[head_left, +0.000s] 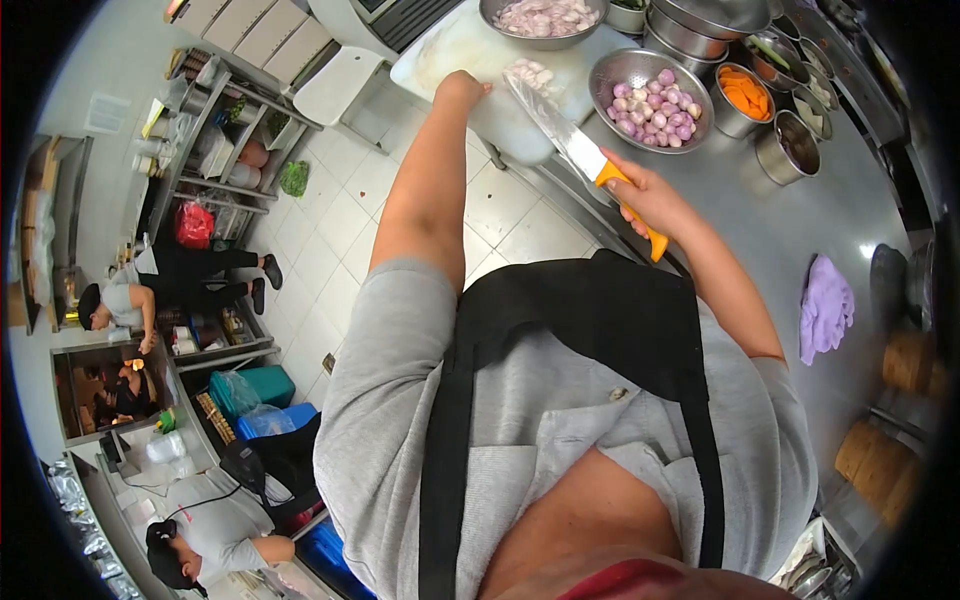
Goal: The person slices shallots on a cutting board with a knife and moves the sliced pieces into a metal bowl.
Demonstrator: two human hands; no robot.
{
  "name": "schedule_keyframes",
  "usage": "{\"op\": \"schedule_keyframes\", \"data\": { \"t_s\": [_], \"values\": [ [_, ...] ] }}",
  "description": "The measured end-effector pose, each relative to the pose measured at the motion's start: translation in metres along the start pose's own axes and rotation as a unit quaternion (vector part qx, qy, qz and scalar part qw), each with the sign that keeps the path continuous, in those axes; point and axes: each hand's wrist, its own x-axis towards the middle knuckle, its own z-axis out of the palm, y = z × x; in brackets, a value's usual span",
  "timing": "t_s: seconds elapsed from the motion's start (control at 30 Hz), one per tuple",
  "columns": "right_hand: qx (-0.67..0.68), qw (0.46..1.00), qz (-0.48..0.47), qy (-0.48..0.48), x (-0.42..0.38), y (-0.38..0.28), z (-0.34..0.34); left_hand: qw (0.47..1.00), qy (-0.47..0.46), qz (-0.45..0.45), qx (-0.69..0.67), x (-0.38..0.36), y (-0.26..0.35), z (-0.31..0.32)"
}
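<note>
My right hand [648, 196] is wrapped around the yellow handle of a kitchen knife [572, 141]. Its broad blade points up and left, its tip beside a small heap of sliced shallots [532, 76] on the white cutting board [440, 56]. My left hand [463, 90] is at the board's near edge, left of the slices, with curled fingers; whatever they may hold is hidden. Right of the blade, a metal colander [607, 78] holds several peeled whole shallots [655, 110]. A metal bowl of sliced shallots [545, 17] sits at the board's far side.
On the steel counter [745, 215] stand a container of orange carrot pieces [745, 95], a metal pot [787, 150] and stacked bowls [690, 35]. A purple cloth [826, 308] lies at right. Two people work at left, near shelves [225, 150]. A white stool [340, 85] stands beyond the board.
</note>
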Motion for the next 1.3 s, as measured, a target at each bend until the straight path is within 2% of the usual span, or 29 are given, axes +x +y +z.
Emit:
{"op": "schedule_keyframes", "data": {
  "t_s": [0.03, 0.07, 0.13, 0.17, 0.2, 0.23, 0.3, 0.37, 0.4, 0.47, 0.57, 0.67, 0.77, 0.83, 0.93, 1.0, 1.07, 1.1, 1.17, 1.3],
  "values": [
    [-0.001, 1.000, -0.001, 0.003, -0.001, -0.003, 0.001, 0.999, 0.026, 0.039, -0.021, -0.006, 0.006, -0.001],
    [-0.055, 0.997, -0.041, 0.038, -0.002, -0.007, 0.003, 0.999, 0.027, 0.040, -0.022, -0.009, 0.009, 0.000],
    [-0.108, 0.988, -0.082, 0.072, 0.003, -0.005, 0.006, 0.971, -0.002, 0.056, -0.233, -0.020, 0.016, 0.003],
    [-0.213, 0.955, -0.165, 0.127, 0.014, 0.002, 0.008, 0.971, 0.001, 0.058, -0.233, -0.026, 0.020, 0.003],
    [-0.313, 0.900, -0.244, 0.180, 0.020, 0.004, 0.008, 0.981, 0.103, 0.074, -0.144, -0.053, 0.034, -0.013],
    [-0.312, 0.899, -0.247, 0.183, 0.018, -0.004, 0.008, 0.974, 0.203, 0.088, -0.051, -0.078, 0.046, -0.025],
    [-0.421, 0.873, -0.178, 0.173, 0.012, -0.026, 0.015, 0.940, 0.249, 0.234, 0.017, -0.109, 0.057, -0.031],
    [-0.447, 0.860, -0.169, 0.182, 0.018, -0.034, 0.020, 0.890, 0.232, 0.392, 0.013, -0.142, 0.071, -0.037],
    [-0.473, 0.845, -0.160, 0.190, 0.020, -0.037, 0.022, 0.890, 0.234, 0.390, 0.013, -0.144, 0.075, -0.033],
    [-0.483, 0.838, -0.169, 0.189, 0.022, -0.042, 0.026, 0.847, 0.222, 0.478, 0.070, -0.144, 0.078, -0.026],
    [-0.494, 0.827, -0.181, 0.197, 0.020, -0.045, 0.024, 0.852, 0.192, 0.480, 0.083, -0.118, 0.066, -0.012],
    [-0.493, 0.824, -0.186, 0.207, 0.012, -0.042, 0.013, 0.843, 0.212, 0.493, 0.031, -0.104, 0.062, -0.013],
    [-0.494, 0.822, -0.183, 0.215, -0.007, -0.033, 0.002, 0.833, 0.211, 0.508, 0.054, -0.094, 0.061, -0.012],
    [-0.500, 0.816, -0.182, 0.227, -0.027, -0.032, -0.004, 0.840, 0.228, 0.490, 0.053, -0.084, 0.054, -0.011],
    [-0.501, 0.827, -0.130, 0.218, -0.058, -0.028, -0.012, 0.858, 0.244, 0.449, 0.048, -0.068, 0.030, -0.011],
    [-0.470, 0.852, -0.105, 0.205, -0.069, -0.018, -0.011, 0.872, 0.239, 0.426, 0.045, -0.051, 0.009, -0.001],
    [-0.459, 0.858, -0.083, 0.213, -0.073, -0.020, 0.000, 0.901, 0.241, 0.354, -0.072, -0.022, -0.008, 0.016],
    [-0.449, 0.863, -0.063, 0.221, -0.072, -0.022, 0.006, 0.900, 0.240, 0.356, -0.073, -0.025, -0.004, 0.015],
    [-0.456, 0.856, -0.058, 0.236, -0.057, -0.020, 0.015, 0.915, 0.225, 0.163, -0.292, -0.038, 0.014, 0.008],
    [-0.478, 0.840, -0.040, 0.255, -0.007, -0.015, 0.032, 0.916, 0.194, 0.121, -0.330, -0.026, 0.015, 0.019]
  ]
}}
